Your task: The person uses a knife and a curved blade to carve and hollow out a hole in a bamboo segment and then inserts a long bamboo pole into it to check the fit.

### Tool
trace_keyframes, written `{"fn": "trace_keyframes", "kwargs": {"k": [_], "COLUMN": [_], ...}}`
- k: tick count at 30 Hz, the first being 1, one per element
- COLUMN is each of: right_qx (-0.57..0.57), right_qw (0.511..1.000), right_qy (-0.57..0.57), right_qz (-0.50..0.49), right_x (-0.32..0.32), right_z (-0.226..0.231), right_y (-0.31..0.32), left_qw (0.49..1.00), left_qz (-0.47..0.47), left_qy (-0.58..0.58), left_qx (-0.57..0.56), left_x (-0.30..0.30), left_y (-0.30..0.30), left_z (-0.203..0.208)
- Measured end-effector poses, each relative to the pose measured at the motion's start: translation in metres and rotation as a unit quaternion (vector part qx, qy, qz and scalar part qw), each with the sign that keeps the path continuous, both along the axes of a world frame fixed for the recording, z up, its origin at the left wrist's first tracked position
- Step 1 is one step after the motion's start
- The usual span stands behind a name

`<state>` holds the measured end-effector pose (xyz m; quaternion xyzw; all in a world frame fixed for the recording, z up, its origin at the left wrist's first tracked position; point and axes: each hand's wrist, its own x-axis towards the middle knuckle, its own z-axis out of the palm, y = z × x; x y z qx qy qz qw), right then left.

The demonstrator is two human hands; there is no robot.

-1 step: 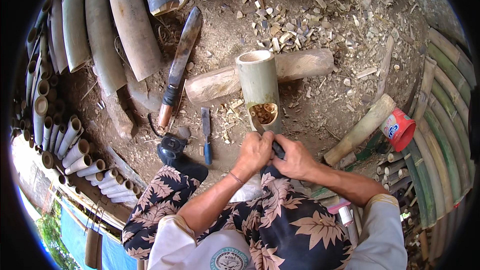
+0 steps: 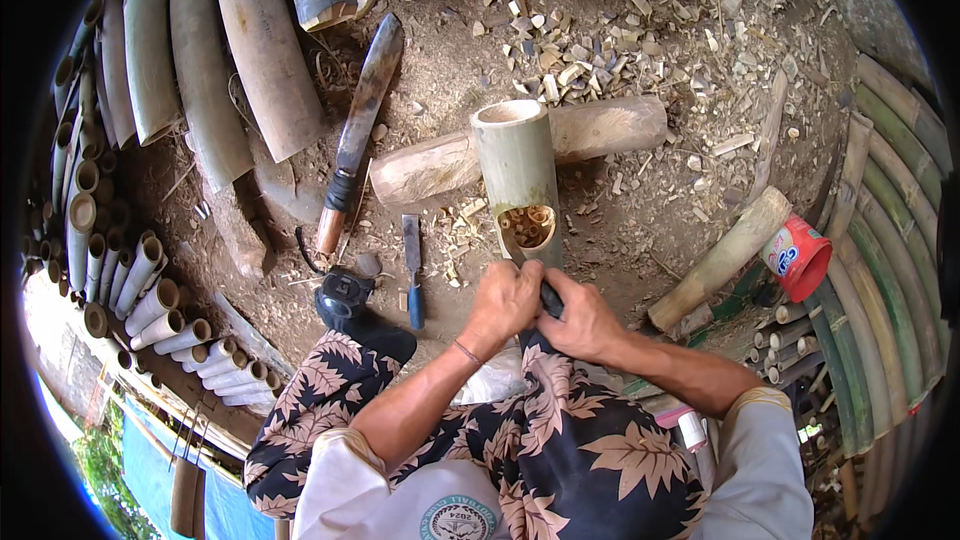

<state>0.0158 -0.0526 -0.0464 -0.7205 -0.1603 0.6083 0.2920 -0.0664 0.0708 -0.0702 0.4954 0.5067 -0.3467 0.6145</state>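
A pale green bamboo tube [image 2: 515,165] rests across a short log, with its near end toward my lap. Low on its upper side is a cut opening [image 2: 530,228] with brown shavings inside. My right hand [image 2: 588,320] is closed around the dark handle of a knife [image 2: 551,301]. My left hand [image 2: 507,300] is closed over the knife ahead of the handle, pressed against the right hand. Only a bit of blade shows beyond the left fingers, at the opening's near edge; the rest is hidden.
The log [image 2: 610,128] lies on dirt strewn with bamboo chips [image 2: 570,65]. Left of it are a large sheathed blade [image 2: 355,130] and a blue-handled chisel [image 2: 414,275]. A red tub [image 2: 800,265] sits at right. Bamboo stacks [image 2: 160,310] line both sides.
My hands and the knife have shifted very slightly to the left and away from me. The bamboo tube stays in place.
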Motion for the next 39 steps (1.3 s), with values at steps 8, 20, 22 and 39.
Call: {"fn": "trace_keyframes", "kwargs": {"k": [8, 20, 22, 39], "right_qx": [0.078, 0.015, -0.012, 0.028], "right_qw": [0.99, 0.905, 0.928, 0.996], "right_qy": [-0.09, -0.049, 0.008, -0.041], "right_qz": [-0.07, 0.423, 0.372, -0.077], "right_x": [-0.04, 0.1, 0.091, -0.042], "right_z": [-0.01, 0.036, 0.026, -0.006], "right_y": [-0.002, 0.025, 0.017, 0.005], "left_qw": [0.964, 0.834, 0.881, 0.978], "left_qz": [-0.176, 0.491, 0.437, -0.146], "left_qy": [-0.098, -0.069, -0.026, -0.076], "left_qx": [0.175, -0.241, -0.179, 0.128], "left_x": [-0.007, 0.01, 0.007, -0.003], "left_y": [0.011, -0.054, -0.049, 0.025], "left_z": [-0.011, 0.007, 0.007, -0.005]}}
